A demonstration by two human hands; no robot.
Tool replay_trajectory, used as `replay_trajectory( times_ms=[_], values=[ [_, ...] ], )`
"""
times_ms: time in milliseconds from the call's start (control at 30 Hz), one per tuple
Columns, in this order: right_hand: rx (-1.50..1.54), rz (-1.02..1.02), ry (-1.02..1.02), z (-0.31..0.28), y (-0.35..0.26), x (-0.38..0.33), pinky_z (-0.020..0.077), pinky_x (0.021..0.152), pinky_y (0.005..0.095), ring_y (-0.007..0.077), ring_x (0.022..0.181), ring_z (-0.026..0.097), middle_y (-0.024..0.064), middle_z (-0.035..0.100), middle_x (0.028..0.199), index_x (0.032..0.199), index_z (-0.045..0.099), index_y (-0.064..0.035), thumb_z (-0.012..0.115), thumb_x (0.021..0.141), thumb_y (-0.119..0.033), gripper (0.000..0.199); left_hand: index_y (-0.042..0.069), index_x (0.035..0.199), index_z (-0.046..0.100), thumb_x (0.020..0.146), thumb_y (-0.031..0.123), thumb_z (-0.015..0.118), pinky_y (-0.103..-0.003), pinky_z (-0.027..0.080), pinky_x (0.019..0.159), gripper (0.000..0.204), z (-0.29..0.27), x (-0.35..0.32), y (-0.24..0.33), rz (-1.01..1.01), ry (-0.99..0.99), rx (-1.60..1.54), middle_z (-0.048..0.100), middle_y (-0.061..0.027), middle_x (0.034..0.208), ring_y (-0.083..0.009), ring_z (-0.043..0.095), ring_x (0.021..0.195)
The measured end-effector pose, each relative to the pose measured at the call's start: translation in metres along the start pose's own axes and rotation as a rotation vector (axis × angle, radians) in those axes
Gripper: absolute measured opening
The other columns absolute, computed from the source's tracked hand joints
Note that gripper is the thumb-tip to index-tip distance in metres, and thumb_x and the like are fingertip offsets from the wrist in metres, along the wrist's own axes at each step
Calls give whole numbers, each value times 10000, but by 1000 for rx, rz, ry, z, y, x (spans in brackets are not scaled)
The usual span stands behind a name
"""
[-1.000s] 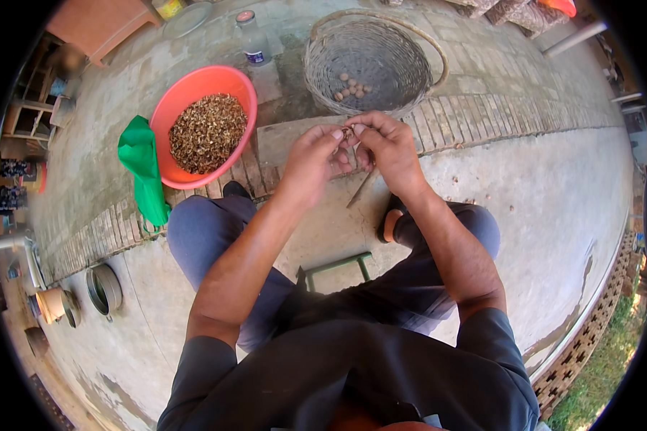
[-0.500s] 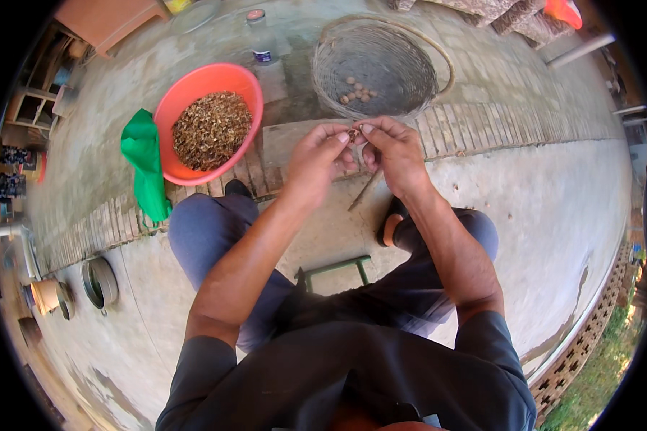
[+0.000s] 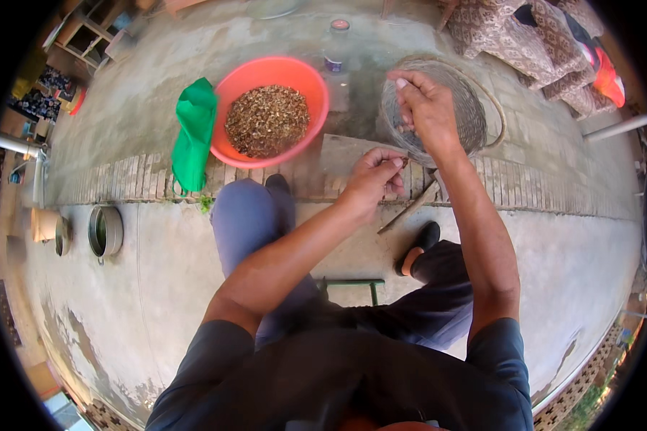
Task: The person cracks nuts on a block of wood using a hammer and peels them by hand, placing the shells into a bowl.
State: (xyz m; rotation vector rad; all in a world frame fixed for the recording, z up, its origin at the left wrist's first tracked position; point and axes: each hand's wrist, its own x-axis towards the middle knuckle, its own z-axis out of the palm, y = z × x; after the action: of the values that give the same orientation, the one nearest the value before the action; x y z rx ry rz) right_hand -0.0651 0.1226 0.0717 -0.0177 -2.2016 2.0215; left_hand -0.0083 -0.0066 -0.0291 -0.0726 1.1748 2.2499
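Note:
My left hand (image 3: 375, 181) is closed, pinching a small brown walnut piece (image 3: 405, 163) between thumb and fingers, over a flat board. My right hand (image 3: 430, 108) reaches out above the grey wicker basket (image 3: 474, 108), thumb close against the bent fingers; whether anything is in them I cannot make out. It hides most of the basket's inside. A red plastic basin (image 3: 314, 118) holds a heap of brown nut bits (image 3: 267, 122). Below my hands, a tool's wooden handle (image 3: 410, 208) slants over the step edge, its upper end partly covered by my right arm.
Green cloth (image 3: 193, 136) hangs beside the basin. Behind stands a clear jar with a pink lid (image 3: 340, 26). Two metal pots, one a round pot (image 3: 105, 231), are on the lower floor at left. A patterned sofa (image 3: 514, 39) is at far right. A brick edge (image 3: 525, 183) crosses the floor.
My hands have parted: the right has moved forward over the basket, while the left keeps the brown piece near the board. The whole view has shifted, with the basin and basket now further right.

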Motion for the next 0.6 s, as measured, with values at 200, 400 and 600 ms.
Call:
replay_trajectory(
  times_ms=[200,400,600],
  values=[
    [-114,117,12,-30,27,-57,385,488,235,45,557,487,-16,574,700,1037,693,26,636,990,-137,179,45,1150,621,1019,120,616,-292,557,748,151,0,-2,12,107,28,-70,627,-2,952,-91,605,804],
    [-95,158,7,-32,41,-88,396,506,232,36,591,492,-14,619,739,1031,686,18,681,957,-116,153,44,1152,628,1017,105,618,-294,557,748,148,5,-1,3,85,24,-27,650,-14,974,-95,608,811],
    [-56,180,54,-40,51,-92,389,507,230,31,595,486,-6,629,738,1008,691,14,682,936,-61,105,44,1147,627,1022,106,607,-304,564,744,141,9,3,-4,64,-2,4,656,-22,974,-99,609,818]
  ],
)
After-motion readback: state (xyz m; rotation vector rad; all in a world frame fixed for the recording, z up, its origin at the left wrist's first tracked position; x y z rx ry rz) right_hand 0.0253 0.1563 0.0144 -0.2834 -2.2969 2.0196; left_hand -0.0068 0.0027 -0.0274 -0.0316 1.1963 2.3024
